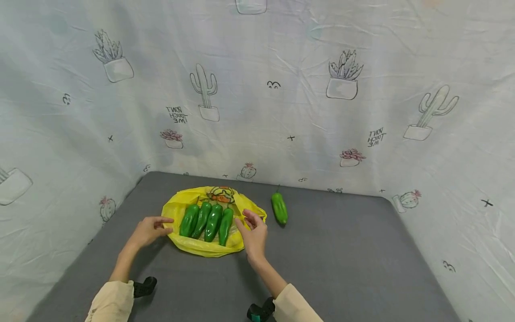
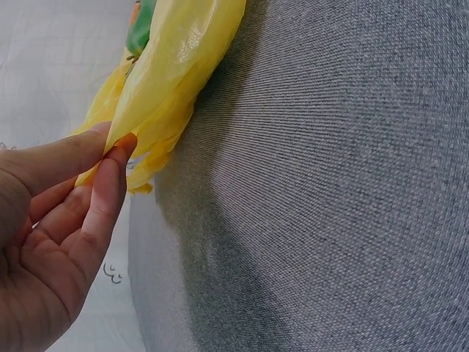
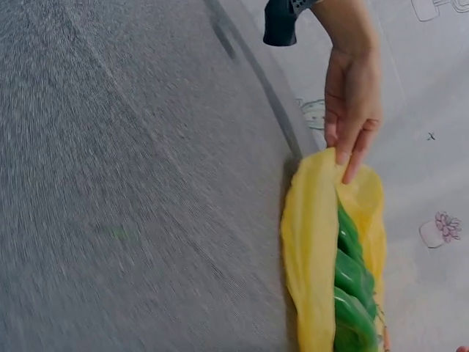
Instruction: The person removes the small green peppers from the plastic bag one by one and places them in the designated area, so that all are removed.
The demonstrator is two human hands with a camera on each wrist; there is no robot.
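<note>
A yellow plastic bag [image 1: 201,249] lies on the table with its mouth spread open; several green peppers [image 1: 213,222] rest side by side inside it. My left hand [image 1: 148,231] pinches the bag's left edge between thumb and fingers, as the left wrist view shows close up on the yellow plastic [image 2: 165,92]. At the bag's right edge is my right hand [image 1: 255,236], its thumb and fingers apart; I see nothing held between them. In the right wrist view, the left hand [image 3: 353,110] appears at the bag's far end, and hardly any of the right hand shows.
One more green pepper [image 1: 279,208] lies on the grey table [image 1: 342,255], right of the bag. Behind the table hangs a pale curtain [image 1: 257,112] printed with cacti. Each wrist carries a black device [image 1: 145,286].
</note>
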